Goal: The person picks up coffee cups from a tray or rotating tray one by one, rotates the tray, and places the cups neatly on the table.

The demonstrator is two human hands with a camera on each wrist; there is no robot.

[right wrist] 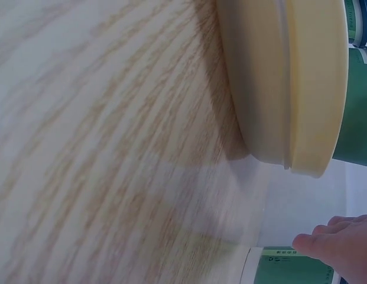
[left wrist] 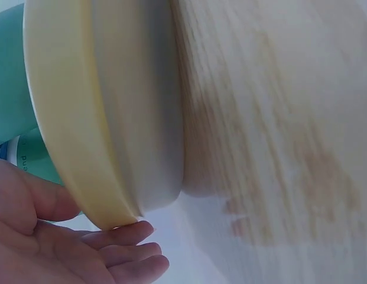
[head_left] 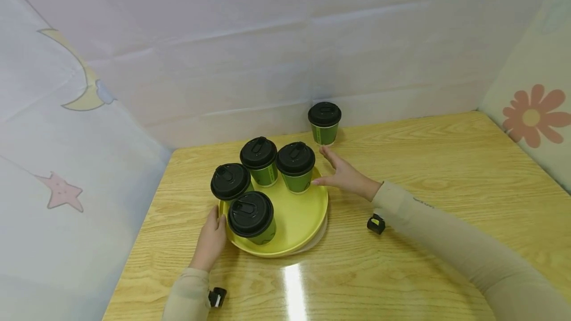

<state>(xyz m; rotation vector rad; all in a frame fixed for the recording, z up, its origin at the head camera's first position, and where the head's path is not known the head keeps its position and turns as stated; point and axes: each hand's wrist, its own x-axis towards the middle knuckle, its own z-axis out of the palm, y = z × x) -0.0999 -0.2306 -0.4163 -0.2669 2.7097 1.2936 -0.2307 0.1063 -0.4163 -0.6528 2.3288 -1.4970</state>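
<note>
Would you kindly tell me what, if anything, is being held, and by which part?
The left hand holds the yellow tray by the left side of its rim; the right hand appears to hold nothing.

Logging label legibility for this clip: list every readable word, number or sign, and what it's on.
"end": sideways on a green cup, left wrist view; possibly part of a longer word.
Too blurred to read: print on the lower cup and upper cup, right wrist view.
Too small to read: mark on the right sleeve, head view.
</note>
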